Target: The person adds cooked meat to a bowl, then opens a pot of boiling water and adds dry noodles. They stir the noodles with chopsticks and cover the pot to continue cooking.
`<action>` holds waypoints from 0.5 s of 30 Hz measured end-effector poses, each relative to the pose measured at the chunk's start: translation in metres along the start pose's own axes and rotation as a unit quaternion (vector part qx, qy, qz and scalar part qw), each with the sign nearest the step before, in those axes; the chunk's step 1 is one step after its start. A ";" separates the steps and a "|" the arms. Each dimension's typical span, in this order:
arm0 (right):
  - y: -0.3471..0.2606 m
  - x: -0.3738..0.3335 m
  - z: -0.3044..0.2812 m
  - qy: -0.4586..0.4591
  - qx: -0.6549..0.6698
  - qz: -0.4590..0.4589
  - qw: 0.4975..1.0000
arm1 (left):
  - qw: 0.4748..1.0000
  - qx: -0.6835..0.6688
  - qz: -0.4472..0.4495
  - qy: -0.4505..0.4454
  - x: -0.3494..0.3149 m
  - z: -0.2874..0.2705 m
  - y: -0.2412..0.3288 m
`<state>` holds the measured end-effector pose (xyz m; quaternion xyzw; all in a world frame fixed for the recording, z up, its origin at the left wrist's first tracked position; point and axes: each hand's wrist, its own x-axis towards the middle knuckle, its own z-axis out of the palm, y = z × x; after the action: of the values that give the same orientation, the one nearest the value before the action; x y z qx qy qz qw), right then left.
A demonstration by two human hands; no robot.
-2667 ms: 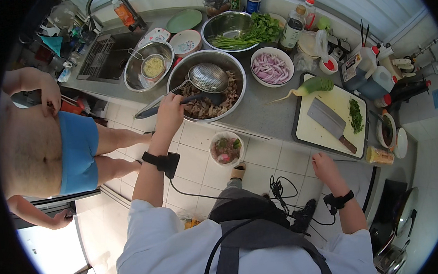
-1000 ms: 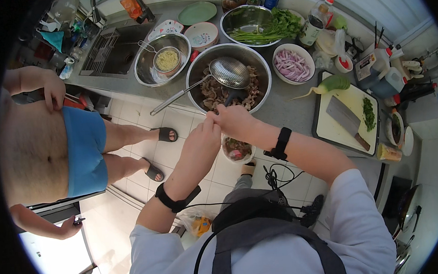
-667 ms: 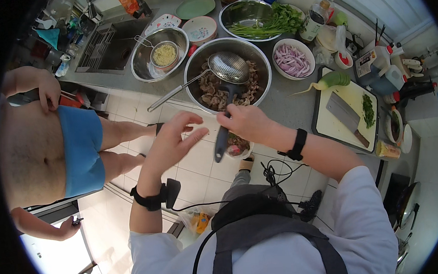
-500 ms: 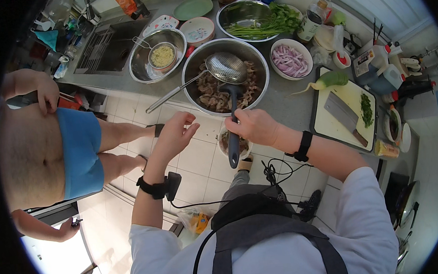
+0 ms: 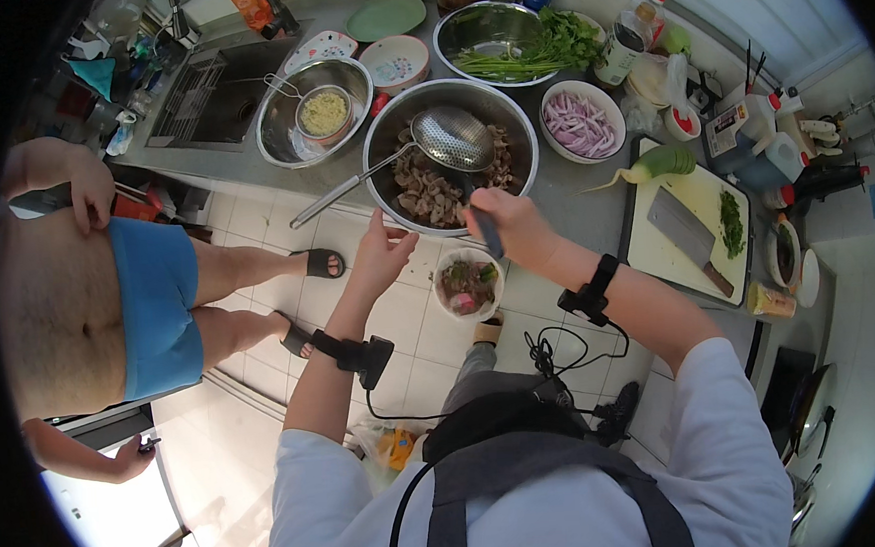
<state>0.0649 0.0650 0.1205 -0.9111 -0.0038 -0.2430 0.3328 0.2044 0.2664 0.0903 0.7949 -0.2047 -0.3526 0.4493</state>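
A large steel bowl [image 5: 529, 180] stands at the counter's near edge with sliced cooked meat [image 5: 431, 192] in it. A perforated steel skimmer [image 5: 452, 139] lies over the meat, its long handle crossing the left rim. My right hand [image 5: 508, 224] is closed round the handle of a dark grey utensil [image 5: 488, 234]; the utensil's head is hidden under the skimmer and in the bowl. My left hand [image 5: 386, 254] holds nothing, fingers apart, its fingertips close to the bowl's near-left rim. Whether they touch it I cannot tell.
Around the bowl stand a steel bowl [image 5: 271, 133] with a strainer of minced garlic, green stalks [image 5: 520, 58] in another bowl, and sliced onion [image 5: 583, 122]. A cleaver [image 5: 680, 221] lies on the cutting board [image 5: 647, 251]. At left stands another person [image 5: 159, 301]. Below is a waste bin [image 5: 468, 284].
My right hand has moved up and right, tilting the utensil's handle steeper. My left hand has moved right, towards the bowl's rim, with its fingers stretched out. The bin shows more fully.
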 end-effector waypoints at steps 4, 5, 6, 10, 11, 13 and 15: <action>0.007 -0.005 -0.017 0.032 0.094 0.142 0.985 | 0.996 0.084 0.031 0.016 -0.001 -0.002 0.005; 0.008 -0.006 -0.020 0.034 0.117 0.166 0.979 | 0.994 0.101 0.034 0.021 0.000 -0.003 0.007; 0.009 -0.007 -0.022 0.036 0.139 0.188 0.972 | 0.992 0.110 0.051 0.024 0.000 -0.003 0.008; 0.012 -0.010 -0.031 0.055 0.248 0.273 0.928 | 0.984 0.150 0.091 0.029 0.005 -0.001 0.012; 0.013 -0.010 -0.034 0.065 0.279 0.290 0.913 | 0.982 0.161 0.097 0.031 0.006 -0.001 0.011; 0.013 -0.010 -0.039 0.075 0.304 0.299 0.901 | 0.979 0.169 0.110 0.031 0.008 -0.001 0.010; 0.014 -0.008 -0.044 0.079 0.323 0.303 0.893 | 0.976 0.175 0.127 0.034 0.009 0.000 0.009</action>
<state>0.0409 0.0290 0.1374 -0.6880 0.2205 -0.1873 0.6656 0.2104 0.2564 0.0948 0.8404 -0.3468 -0.2245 0.3508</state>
